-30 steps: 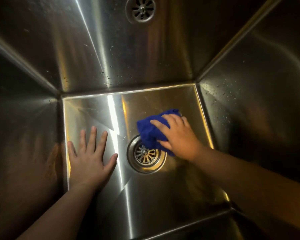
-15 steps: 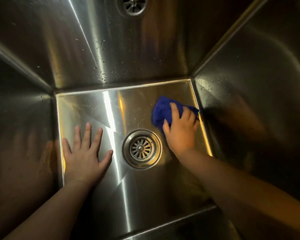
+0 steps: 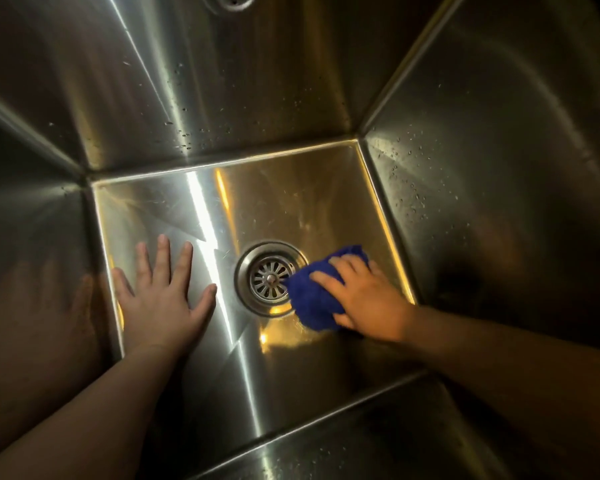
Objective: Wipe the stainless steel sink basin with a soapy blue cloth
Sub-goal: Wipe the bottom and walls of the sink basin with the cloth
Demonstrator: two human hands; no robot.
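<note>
Sliding back from the far right corner of the sink basin (image 3: 291, 202), where it was half a second ago, the right hand (image 3: 368, 299) is now pressing the blue cloth (image 3: 312, 296) against the basin floor just right of the drain strainer (image 3: 270, 278). That hand is lying palm-down over the bunched cloth, fingers spread across its top and thumb curling along its near edge, so it is bearing on the cloth rather than closing into a fist. One corner of the cloth is overlapping the right rim of the strainer and reaching its slotted grille. Meanwhile the left hand (image 3: 160, 289) is staying where it was, resting flat and empty on the basin floor left of the drain, fingers splayed and pointing toward the far wall, thumb stretching out toward the strainer without touching it. Both forearms are reaching in from the near edge, bare of sleeves. Bright streaks of light are running across the steel floor between the left hand and the drain, and warm yellow reflections are glowing around the cloth. Small water droplets are clinging to the far wall and to the right wall. At the top edge of the view, an overflow grille (image 3: 231, 0) is showing partly, set into the far wall.
</note>
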